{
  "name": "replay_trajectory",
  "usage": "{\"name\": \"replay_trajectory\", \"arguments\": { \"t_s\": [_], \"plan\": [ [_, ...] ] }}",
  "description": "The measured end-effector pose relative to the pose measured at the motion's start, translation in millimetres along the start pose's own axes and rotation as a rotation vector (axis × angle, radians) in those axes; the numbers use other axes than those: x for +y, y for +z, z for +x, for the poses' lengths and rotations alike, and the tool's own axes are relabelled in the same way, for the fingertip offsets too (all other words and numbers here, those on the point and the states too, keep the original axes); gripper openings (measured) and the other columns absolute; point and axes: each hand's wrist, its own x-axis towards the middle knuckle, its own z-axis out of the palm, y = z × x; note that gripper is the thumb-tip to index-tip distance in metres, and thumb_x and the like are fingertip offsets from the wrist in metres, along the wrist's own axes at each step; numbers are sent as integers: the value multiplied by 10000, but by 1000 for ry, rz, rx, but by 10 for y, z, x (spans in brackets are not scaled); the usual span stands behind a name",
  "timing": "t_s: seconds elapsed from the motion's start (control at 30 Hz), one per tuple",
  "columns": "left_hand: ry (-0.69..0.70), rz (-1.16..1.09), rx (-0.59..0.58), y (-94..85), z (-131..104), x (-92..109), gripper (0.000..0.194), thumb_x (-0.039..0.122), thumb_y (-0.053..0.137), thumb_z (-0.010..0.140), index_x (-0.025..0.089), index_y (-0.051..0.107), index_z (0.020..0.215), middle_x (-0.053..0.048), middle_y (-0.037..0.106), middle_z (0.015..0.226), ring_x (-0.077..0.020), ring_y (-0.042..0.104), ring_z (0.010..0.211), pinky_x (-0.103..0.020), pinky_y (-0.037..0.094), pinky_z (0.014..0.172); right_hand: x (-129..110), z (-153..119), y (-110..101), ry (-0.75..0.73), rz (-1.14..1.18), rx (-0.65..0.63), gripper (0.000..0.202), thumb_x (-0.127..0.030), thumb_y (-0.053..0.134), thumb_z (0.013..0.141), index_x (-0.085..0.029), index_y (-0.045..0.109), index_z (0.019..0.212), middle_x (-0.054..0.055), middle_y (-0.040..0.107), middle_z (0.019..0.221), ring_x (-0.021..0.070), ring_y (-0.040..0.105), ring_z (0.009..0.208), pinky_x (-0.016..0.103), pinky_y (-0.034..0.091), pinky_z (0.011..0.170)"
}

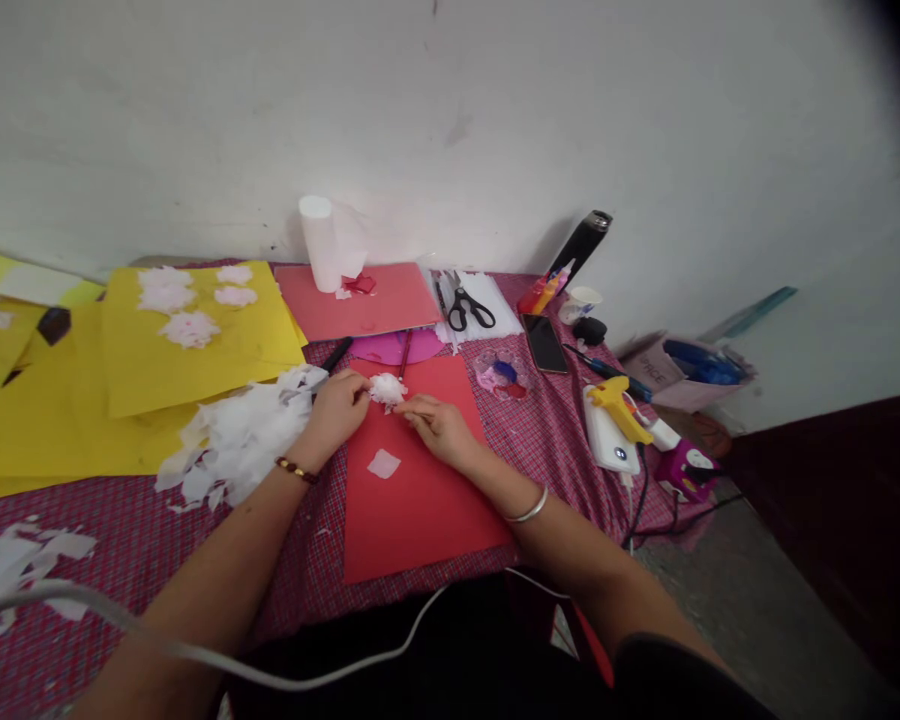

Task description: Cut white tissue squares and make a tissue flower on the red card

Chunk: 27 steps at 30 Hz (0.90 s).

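Observation:
A red sheet point(427, 520) lies on the checked cloth in front of me. Near its top edge is a fluffy white paper flower point(387, 389), between my two hands. My left hand point(339, 408) has its fingertips closed at the flower's left edge. My right hand point(436, 425) pinches something thin at the flower's lower right; what it is stays too small to name. A small pale pink paper piece point(383, 463) lies lower on the red sheet. Beside my left forearm spreads a heap of white paper scraps point(240, 440).
Yellow sheets point(142, 370) with pale paper flowers lie left. Behind stand a white roll point(320, 245) and black scissors point(465, 305). At right are a phone point(545, 343), a yellow glue gun point(620, 405), a white power bank point(607, 440) and a black flask point(585, 245). A white cable point(292, 684) crosses the foreground.

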Motion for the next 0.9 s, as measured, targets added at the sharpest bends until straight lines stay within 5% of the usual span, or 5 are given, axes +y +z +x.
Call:
{"name": "replay_trajectory", "arguments": {
  "t_s": [0.3,0.43,0.67,0.9],
  "plan": [
    [-37,-23,-22,-10,10,-6,216,139,488,769,187,698,792,-84,690,862,-240,643,832,-364,505,808,-10,-1,73,-116,-259,-63,270,-200,488,1010,-208,742,1099,108,744,1107,210,689,1010,366,540,928],
    [-41,-39,-27,-15,16,-5,212,142,498,770,180,705,799,-82,683,846,-233,637,797,-361,508,790,-24,-15,38,-60,-58,13,269,-242,486,1008,-204,733,1107,101,735,1073,197,680,987,353,536,913],
    [-42,-48,-17,-9,22,-29,198,149,497,772,190,690,791,-62,669,831,-214,627,768,-338,503,746,79,23,41,276,373,184,307,-426,488,982,-191,686,1000,52,689,834,138,608,642,272,519,628],
    [-49,-71,-32,-6,30,-20,178,158,497,772,192,672,771,-62,665,834,-217,628,800,-347,502,767,-14,54,3,314,430,187,278,-457,563,919,-200,667,928,25,667,768,137,598,623,266,487,596]
  ]
}}
